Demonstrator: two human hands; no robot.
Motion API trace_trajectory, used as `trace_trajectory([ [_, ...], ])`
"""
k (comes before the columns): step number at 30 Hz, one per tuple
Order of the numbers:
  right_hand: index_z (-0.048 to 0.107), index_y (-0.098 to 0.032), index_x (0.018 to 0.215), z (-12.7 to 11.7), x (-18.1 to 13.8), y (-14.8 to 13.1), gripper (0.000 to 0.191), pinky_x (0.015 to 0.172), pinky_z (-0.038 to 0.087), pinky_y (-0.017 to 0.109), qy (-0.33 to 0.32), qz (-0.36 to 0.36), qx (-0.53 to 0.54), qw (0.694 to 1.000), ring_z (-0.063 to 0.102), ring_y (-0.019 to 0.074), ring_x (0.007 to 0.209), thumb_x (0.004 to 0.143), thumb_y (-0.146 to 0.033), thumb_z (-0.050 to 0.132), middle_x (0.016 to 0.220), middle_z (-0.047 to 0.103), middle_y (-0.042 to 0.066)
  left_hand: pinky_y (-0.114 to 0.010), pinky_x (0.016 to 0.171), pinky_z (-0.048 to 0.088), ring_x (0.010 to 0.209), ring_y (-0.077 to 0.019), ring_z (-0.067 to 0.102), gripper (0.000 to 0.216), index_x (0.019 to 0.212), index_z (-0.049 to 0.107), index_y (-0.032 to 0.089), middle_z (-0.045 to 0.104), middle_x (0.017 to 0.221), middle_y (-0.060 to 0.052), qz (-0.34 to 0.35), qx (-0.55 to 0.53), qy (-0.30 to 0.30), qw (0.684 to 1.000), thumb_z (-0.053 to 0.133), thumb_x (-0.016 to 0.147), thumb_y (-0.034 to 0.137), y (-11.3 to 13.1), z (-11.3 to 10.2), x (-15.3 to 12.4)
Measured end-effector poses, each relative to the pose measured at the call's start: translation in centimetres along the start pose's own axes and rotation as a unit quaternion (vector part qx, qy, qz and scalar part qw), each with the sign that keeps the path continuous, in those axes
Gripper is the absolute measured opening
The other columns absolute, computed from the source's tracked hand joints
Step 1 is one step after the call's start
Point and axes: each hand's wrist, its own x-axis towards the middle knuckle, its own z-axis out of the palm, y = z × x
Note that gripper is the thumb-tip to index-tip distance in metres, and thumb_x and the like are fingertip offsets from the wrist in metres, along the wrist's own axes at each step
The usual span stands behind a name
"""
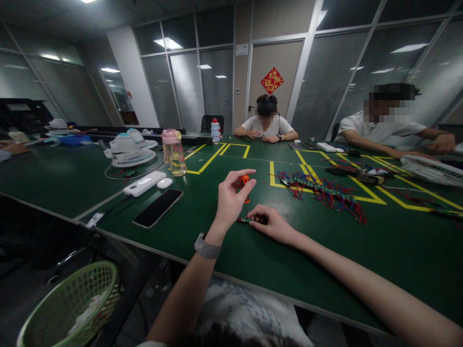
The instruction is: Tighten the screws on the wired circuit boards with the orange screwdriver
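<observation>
Centrally, a person's left hand (231, 197), with a grey-banded watch (207, 246) on its wrist, is hovering just above a dark green desk (398, 241). Its grip is pinching a small orange-handled screwdriver (245, 183) between thumb and fingertips, and the tool is standing upright with its thin shaft pointing down. Directly below it, the right hand (273, 225) is lying low on the desk, its grip pressing together on a small green circuit board (246, 220), which is resting flat on the desk surface just under the screwdriver tip; whether tip and board are touching is not clear. Beyond the right hand, a pile of circuit boards with red and blue wires (320, 191) is sprawling across yellow tape lines (365, 185). To the left, well apart from the hands, a black smartphone (158, 207) is lying face up, with a white oblong device (144, 183) and a small white oval case (165, 183) just behind it. Farther back, a clear water bottle with a pink lid (174, 152) is standing beside two white desk fans (127, 149). Across the desk, two other people in white shirts (266, 126) (383, 127) are sitting with their arms resting on it. At the lower left, below the desk edge, a green plastic basket (68, 303) is sitting on the floor.
</observation>
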Motion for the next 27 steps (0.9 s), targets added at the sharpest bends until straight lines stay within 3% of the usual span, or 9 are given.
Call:
trace_trajectory([
  [3,0.069,-0.016,0.092,-0.04,0.02,-0.05,0.016,0.064,0.047,0.027,0.001,0.0,0.0,1.0,0.056,0.0141,0.07,0.079,-0.018,0.06,0.082,0.061,0.004,-0.027,0.084,0.049,0.094,-0.0152,0.057,0.021,0.102,0.07,0.022,0.057,0.104,-0.006,0.025,0.061,0.022,0.998,0.062,0.084,0.029,0.17,-0.19,-0.04],
  [7,0.069,-0.015,0.093,-0.04,0.04,-0.05,0.016,0.065,0.047,0.027,-0.002,0.001,0.001,1.0,0.056,0.0145,0.071,0.079,-0.018,0.06,0.083,0.061,0.004,-0.031,0.091,0.049,0.105,-0.0169,0.059,0.032,0.119,0.062,0.024,0.054,0.124,-0.007,0.001,-0.037,-0.01,0.999,0.043,0.094,0.025,-0.07,-0.04,-0.03],
  [10,0.069,-0.015,0.093,0.02,0.03,0.04,0.016,0.065,0.047,0.028,-0.002,0.003,0.0,1.0,0.056,0.0145,0.07,0.079,-0.018,0.061,0.082,0.062,0.004,-0.03,0.081,0.053,0.094,-0.0162,0.063,0.033,0.122,0.059,0.022,0.06,0.116,-0.008,-0.021,-0.078,-0.012,0.997,0.049,0.091,0.027,-0.28,0.15,-0.08],
  [13,0.069,-0.016,0.092,0.07,0.0,0.14,0.016,0.064,0.047,0.027,0.003,0.0,-0.003,1.0,0.055,0.014,0.069,0.079,-0.018,0.061,0.081,0.061,0.003,-0.026,0.079,0.051,0.089,-0.0144,0.06,0.028,0.11,0.067,0.022,0.06,0.1,-0.005,0.014,0.008,0.013,1.0,0.064,0.083,0.026,-0.18,0.04,-0.14],
  [16,0.069,-0.017,0.092,0.07,-0.01,0.17,0.016,0.064,0.047,0.027,0.002,-0.002,-0.004,1.0,0.055,0.0138,0.069,0.079,-0.018,0.061,0.08,0.061,0.003,-0.026,0.082,0.049,0.093,-0.015,0.057,0.024,0.104,0.07,0.024,0.055,0.102,-0.006,0.025,0.058,0.022,0.998,0.066,0.081,0.029,0.02,-0.23,-0.12],
  [21,0.069,-0.016,0.092,0.03,0.0,0.13,0.016,0.064,0.046,0.027,0.001,0.0,-0.006,1.0,0.056,0.0142,0.07,0.078,-0.017,0.061,0.081,0.06,0.004,-0.032,0.094,0.049,0.12,-0.0215,0.051,0.03,0.116,0.065,0.027,0.051,0.133,-0.006,-0.009,-0.062,-0.015,0.998,0.047,0.092,0.029,-0.5,-0.24,0.09],
  [24,0.069,-0.015,0.092,0.03,0.0,0.12,0.017,0.064,0.046,0.027,-0.001,0.002,-0.004,1.0,0.056,0.0145,0.07,0.078,-0.017,0.061,0.081,0.06,0.004,-0.035,0.091,0.052,0.115,-0.0217,0.057,0.033,0.122,0.06,0.026,0.051,0.137,-0.006,-0.042,-0.144,-0.039,0.988,0.046,0.092,0.028,-0.8,0.05,0.16],
  [27,0.069,-0.015,0.092,0.05,0.01,0.12,0.016,0.064,0.046,0.027,0.0,0.001,-0.001,1.0,0.056,0.0144,0.07,0.079,-0.017,0.061,0.081,0.06,0.004,-0.033,0.085,0.054,0.1,-0.0183,0.064,0.035,0.123,0.059,0.023,0.061,0.122,-0.008,-0.055,-0.138,-0.039,0.988,0.051,0.09,0.028,-0.51,0.2,0.09],
])
